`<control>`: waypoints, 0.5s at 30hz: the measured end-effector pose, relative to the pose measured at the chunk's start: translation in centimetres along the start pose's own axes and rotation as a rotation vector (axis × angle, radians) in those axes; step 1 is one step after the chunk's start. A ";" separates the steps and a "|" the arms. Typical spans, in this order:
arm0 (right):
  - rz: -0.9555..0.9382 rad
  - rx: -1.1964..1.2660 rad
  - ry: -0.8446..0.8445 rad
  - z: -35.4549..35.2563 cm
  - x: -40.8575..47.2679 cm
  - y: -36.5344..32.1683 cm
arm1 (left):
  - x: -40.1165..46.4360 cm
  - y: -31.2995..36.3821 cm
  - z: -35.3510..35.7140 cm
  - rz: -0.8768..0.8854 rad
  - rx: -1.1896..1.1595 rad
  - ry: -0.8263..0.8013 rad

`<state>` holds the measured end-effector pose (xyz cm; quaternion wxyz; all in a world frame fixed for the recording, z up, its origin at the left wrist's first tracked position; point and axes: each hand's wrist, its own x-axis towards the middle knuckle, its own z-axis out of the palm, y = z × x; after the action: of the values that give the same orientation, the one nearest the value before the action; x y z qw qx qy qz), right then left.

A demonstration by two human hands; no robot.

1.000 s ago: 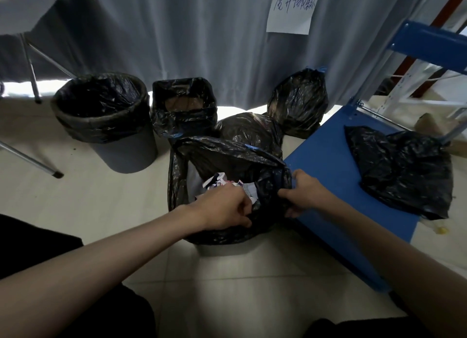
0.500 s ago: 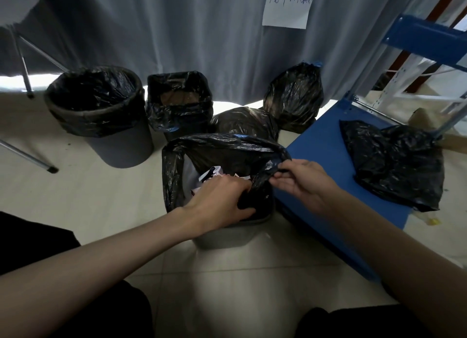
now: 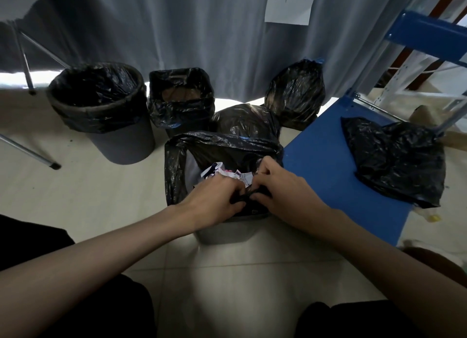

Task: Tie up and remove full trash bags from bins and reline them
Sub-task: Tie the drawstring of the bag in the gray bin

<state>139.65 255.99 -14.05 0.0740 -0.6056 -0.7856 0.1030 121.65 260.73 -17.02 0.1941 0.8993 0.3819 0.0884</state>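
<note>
Tying looks underway: the left hand (image 3: 214, 201) and right hand (image 3: 278, 188) each pinch gathered black liner (image 3: 227, 148) over the full bin (image 3: 227, 232) at 6 o'clock of the tied bags (image 3: 295, 92), so next cross and knot.

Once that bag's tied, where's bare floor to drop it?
Bare floor left of the near bin, in front of the round bin; also blue board before the loose bag. Crowded behind: tied bags, square bin.
</note>
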 end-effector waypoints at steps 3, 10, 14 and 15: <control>0.067 0.062 -0.010 -0.5 0.4 0.7 | -1.2 -0.2 -0.4 -0.017 0.044 0.044; 0.226 0.035 -0.143 0.0 0.7 1.6 | -3.9 -2.2 -0.9 -0.022 0.075 0.110; 0.232 -0.020 -0.174 -0.3 0.5 1.9 | -5.0 -3.3 -1.6 -0.088 0.151 0.146; 0.205 -0.009 -0.171 -0.3 0.4 1.9 | -5.2 -3.6 -1.7 -0.103 0.145 0.145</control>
<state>141.38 256.86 -14.25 -0.0068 -0.6722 -0.7234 0.1578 115.18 259.74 -16.98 0.1048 0.8814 0.4459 0.1154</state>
